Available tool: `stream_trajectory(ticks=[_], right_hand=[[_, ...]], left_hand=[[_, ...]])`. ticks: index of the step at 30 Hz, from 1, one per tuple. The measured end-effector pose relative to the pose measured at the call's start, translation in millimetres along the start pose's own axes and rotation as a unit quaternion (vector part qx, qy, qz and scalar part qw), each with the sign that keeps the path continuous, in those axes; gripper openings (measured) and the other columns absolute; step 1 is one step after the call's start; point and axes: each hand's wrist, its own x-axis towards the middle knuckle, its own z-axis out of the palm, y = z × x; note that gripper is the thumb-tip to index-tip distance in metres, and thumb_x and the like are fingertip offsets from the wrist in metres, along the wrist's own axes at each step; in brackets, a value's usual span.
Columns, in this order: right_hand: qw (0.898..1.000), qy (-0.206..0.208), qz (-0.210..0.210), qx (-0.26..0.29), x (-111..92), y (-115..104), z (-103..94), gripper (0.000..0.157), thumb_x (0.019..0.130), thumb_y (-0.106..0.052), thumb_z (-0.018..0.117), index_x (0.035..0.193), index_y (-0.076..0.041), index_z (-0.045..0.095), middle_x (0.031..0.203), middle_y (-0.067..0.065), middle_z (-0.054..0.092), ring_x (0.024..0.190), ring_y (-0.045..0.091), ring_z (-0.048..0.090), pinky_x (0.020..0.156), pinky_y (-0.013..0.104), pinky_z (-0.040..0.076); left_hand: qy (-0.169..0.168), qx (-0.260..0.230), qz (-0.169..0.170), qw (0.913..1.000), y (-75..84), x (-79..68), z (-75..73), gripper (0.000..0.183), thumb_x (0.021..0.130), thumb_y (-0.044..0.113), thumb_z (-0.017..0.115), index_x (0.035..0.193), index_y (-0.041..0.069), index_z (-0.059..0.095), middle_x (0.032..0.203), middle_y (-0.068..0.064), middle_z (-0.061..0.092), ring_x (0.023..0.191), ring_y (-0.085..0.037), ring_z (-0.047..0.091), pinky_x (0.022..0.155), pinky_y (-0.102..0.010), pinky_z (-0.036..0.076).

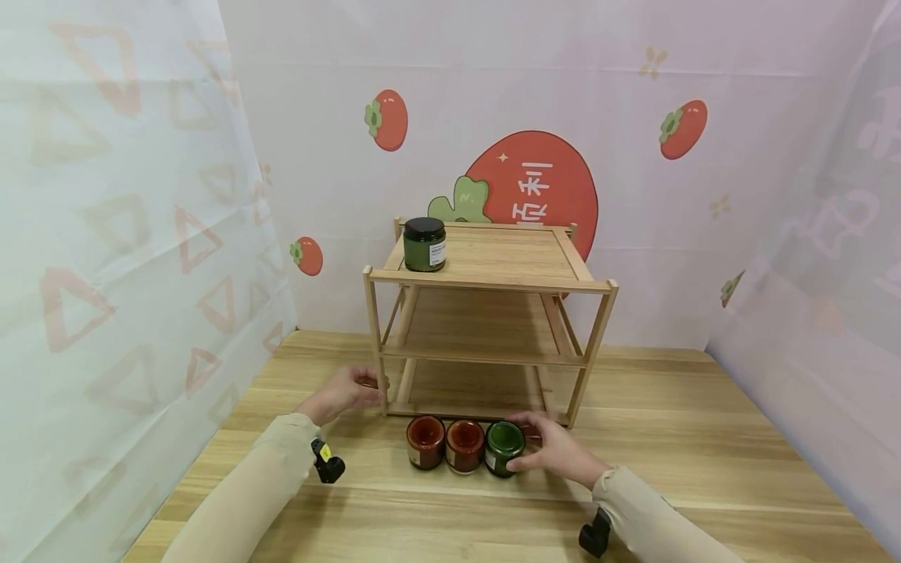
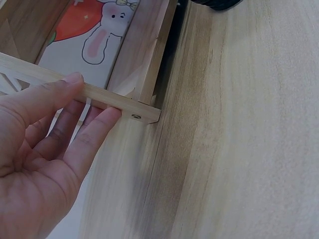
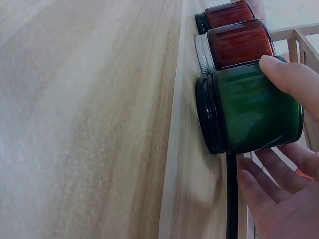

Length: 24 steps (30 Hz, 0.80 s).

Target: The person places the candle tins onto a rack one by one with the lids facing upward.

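Observation:
My left hand (image 1: 349, 389) pinches the front left post of a wooden shelf rack (image 1: 486, 360) near its foot; in the left wrist view, thumb and fingers (image 2: 92, 137) lie on opposite sides of the post. My right hand (image 1: 556, 450) holds a green glass jar (image 1: 504, 447) at the right end of a short row. Its thumb (image 3: 286, 77) lies over the jar in the right wrist view, with the other fingers on the far side. Two reddish-brown jars (image 1: 425, 442) (image 1: 465, 446) stand beside it. All three are upside down, lids on the table.
Another green jar (image 1: 425, 246) with a black lid stands upright on the rack's top shelf, at the left. Behind the wooden table (image 1: 662, 438) hangs a printed cloth backdrop (image 1: 338, 180), with cloth walls on both sides.

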Motion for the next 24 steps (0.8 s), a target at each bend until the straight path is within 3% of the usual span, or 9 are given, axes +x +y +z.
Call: stream_trajectory(ticks=[12,24], right_hand=[[1.0,0.001,0.016,-0.023,2,4,5.4,0.075,0.069,-0.028,0.088,0.13,-0.003,0.053,0.118,0.006,0.064,0.111,0.028,0.058,0.098,0.046,0.048],[0.999,-0.004,0.008,-0.035,3,6,10.4,0.075,0.068,-0.025,0.089,0.128,0.001,0.053,0.117,0.007,0.064,0.111,0.029,0.057,0.1,0.053,0.045]], left_hand=[[0.009,-0.008,-0.004,0.9999,1.3,-0.6,1.4,0.032,0.087,-0.005,0.065,0.116,-0.012,0.055,0.12,-0.032,0.056,0.1,-0.026,0.065,0.094,-0.041,0.056],[0.011,-0.019,-0.002,0.9997,0.5,-1.0,1.6,0.033,0.087,-0.006,0.064,0.117,-0.014,0.053,0.122,-0.035,0.054,0.104,-0.03,0.063,0.096,-0.043,0.055]])
